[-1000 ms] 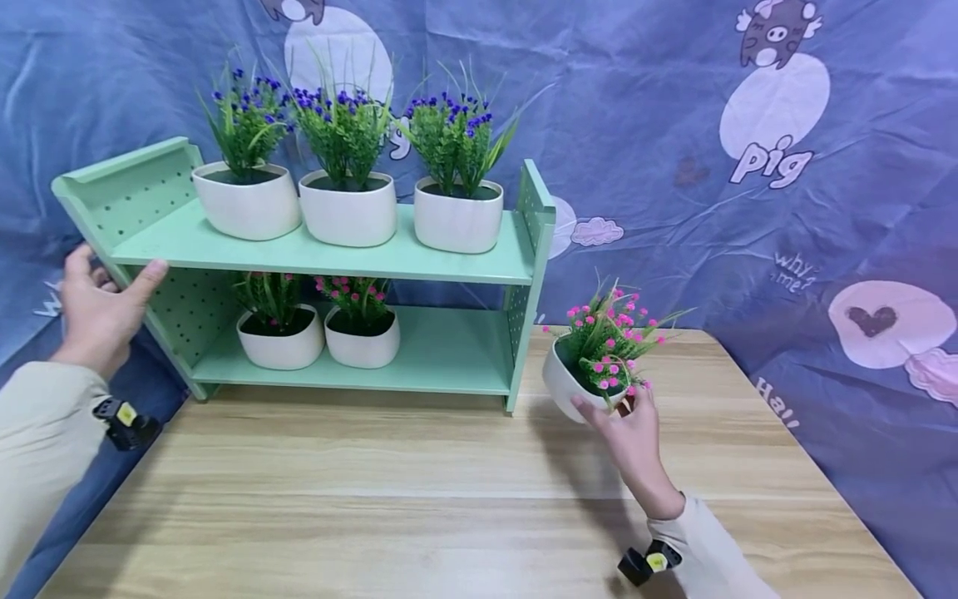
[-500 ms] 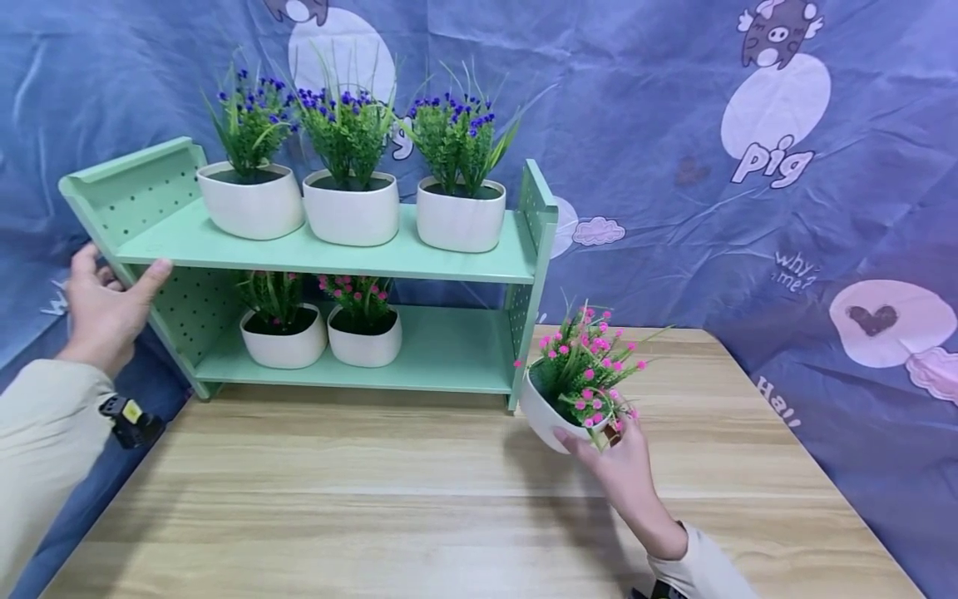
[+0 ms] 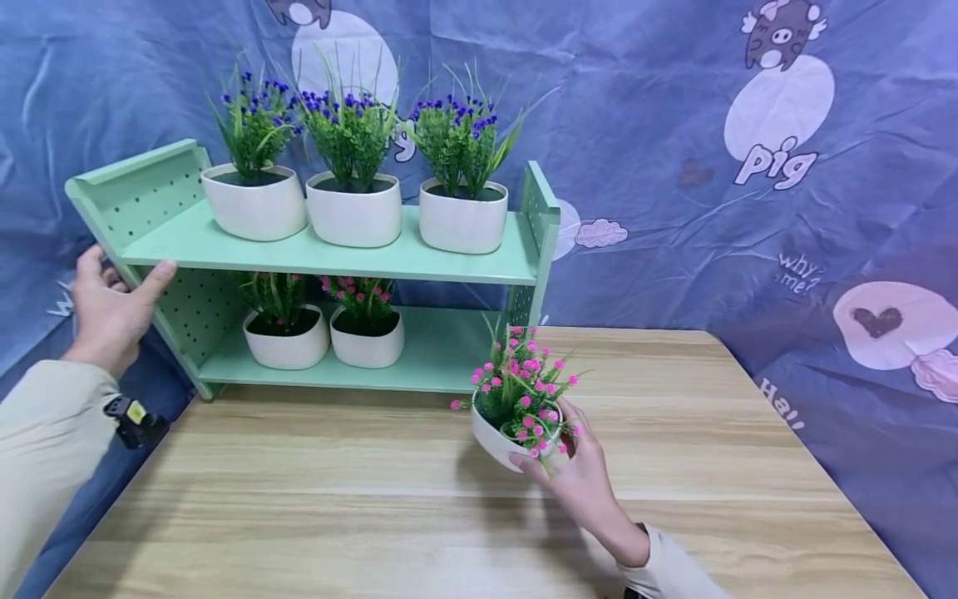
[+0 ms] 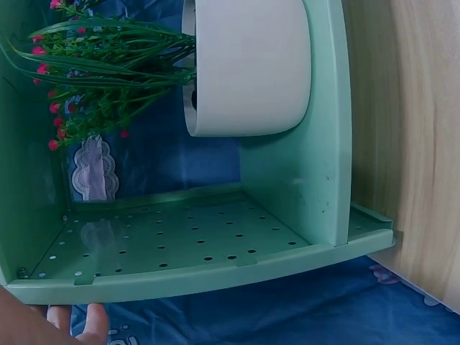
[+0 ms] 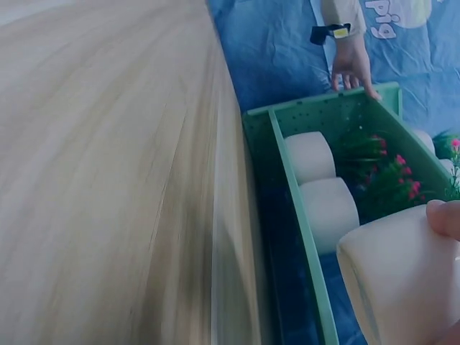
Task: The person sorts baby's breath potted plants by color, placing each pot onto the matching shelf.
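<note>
My right hand [image 3: 587, 482] grips a white flowerpot [image 3: 497, 441] of pink artificial flowers by its rim, thumb on the near side. The pot is tilted, above the table in front of the shelf's right end. In the right wrist view the pot [image 5: 402, 273] shows its side and base, with only my thumb [image 5: 447, 217] clearly visible. At far left, my left hand [image 3: 112, 312] holds the side panel of a green two-tier shelf [image 3: 329, 259], thumb at the front edge and fingers behind. Those fingers [image 4: 93, 323] show below the panel edge in the left wrist view.
Three white pots with purple flowers, such as the middle pot [image 3: 353, 212], stand on the upper tier. Two pink-flowered pots, the left one [image 3: 287, 345] and its neighbour [image 3: 368, 343], stand lower left. Beneath is a wooden table [image 3: 337, 499]; behind hangs blue cloth [image 3: 636, 108].
My right hand has carried the pink-flowered pot left and toward me, from beside the shelf to in front of its right end. My left hand stays on the shelf.
</note>
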### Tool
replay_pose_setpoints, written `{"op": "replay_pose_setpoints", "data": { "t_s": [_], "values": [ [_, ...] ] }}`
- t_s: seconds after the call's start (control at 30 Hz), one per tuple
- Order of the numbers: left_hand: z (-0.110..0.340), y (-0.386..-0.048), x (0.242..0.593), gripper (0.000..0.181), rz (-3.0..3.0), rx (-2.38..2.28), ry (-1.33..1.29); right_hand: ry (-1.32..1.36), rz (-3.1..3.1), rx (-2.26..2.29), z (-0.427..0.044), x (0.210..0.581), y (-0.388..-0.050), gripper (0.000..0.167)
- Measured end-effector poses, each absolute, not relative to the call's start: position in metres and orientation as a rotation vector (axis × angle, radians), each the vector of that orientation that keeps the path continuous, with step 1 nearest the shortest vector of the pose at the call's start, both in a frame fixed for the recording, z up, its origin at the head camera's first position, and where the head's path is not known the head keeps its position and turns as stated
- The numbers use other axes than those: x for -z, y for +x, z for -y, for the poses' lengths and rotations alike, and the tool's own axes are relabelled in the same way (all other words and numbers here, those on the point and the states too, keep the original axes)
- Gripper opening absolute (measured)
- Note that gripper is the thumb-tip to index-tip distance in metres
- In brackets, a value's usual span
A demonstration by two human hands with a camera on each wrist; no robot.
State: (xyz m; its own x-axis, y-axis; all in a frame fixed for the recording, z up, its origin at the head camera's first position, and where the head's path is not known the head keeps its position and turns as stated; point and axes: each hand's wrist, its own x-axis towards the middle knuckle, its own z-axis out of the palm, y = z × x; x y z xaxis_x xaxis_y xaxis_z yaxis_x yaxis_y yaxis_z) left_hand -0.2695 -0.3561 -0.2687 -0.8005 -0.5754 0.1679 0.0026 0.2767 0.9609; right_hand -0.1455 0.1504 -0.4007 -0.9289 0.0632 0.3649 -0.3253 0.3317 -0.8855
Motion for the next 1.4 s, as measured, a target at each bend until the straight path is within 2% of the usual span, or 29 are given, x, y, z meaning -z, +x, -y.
{"op": "replay_pose_setpoints", "data": {
  "t_s": [0.57, 1.4],
  "values": [
    [0.355, -0.269, 0.269, 0.072, 2.077, 1.522, 0.536, 0.337, 2.312, -1.635, -0.098, 0.399, -0.189, 0.088],
    [0.357, -0.269, 0.270, 0.071, 2.072, 1.517, 0.480, 0.421, 2.326, -1.667, -0.082, 0.401, -0.229, 0.084]
  ]
}}
